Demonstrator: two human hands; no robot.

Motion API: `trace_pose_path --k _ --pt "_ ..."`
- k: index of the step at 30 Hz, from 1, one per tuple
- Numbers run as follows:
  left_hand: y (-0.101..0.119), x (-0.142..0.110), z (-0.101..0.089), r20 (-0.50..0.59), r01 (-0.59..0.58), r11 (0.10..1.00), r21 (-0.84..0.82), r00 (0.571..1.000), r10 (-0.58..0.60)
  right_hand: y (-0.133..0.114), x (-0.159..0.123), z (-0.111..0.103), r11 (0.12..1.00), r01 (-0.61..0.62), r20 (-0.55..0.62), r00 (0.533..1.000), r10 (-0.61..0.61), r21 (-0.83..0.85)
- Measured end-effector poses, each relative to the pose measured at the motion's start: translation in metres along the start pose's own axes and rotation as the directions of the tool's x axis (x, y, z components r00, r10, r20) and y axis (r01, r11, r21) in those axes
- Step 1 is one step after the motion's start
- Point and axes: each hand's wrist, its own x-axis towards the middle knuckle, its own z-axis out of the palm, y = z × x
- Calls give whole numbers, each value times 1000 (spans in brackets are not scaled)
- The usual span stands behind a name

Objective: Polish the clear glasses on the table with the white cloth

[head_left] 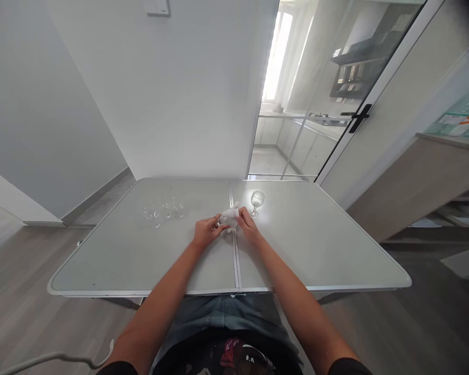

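Over the table's middle seam, my left hand [208,230] is closed on a clear glass [227,221] that is tilted on its side. Its shape is partly covered by my fingers and by a white tissue [230,212]. My right hand [248,225] is closed on the tissue, pressing it at the right end of the glass, where the fingertips are partly hidden. Just beyond my right hand, a clear stemmed wine glass [257,199] stands upright on the table.
Several small clear glasses [166,210] are grouped on the left half of the pale folding table [140,260]. A white wall [187,94] and a glass door with a black handle [360,119] rise behind it. Wrapped bottles [463,117] sit on a shelf at the right.
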Motion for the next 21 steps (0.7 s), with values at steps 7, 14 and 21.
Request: trace_pose_path --k 7,14,21 --pt "7 0 1 -42 79 994 -70 996 -82 3 7 2 997 13 -103 995 -5 72" --pt "12 5 -3 37 189 954 -231 982 -185 1 7 3 847 42 -371 910 186 529" --pt "15 3 0 304 305 778 -550 940 -154 2 7 11 740 -44 -201 950 239 671"
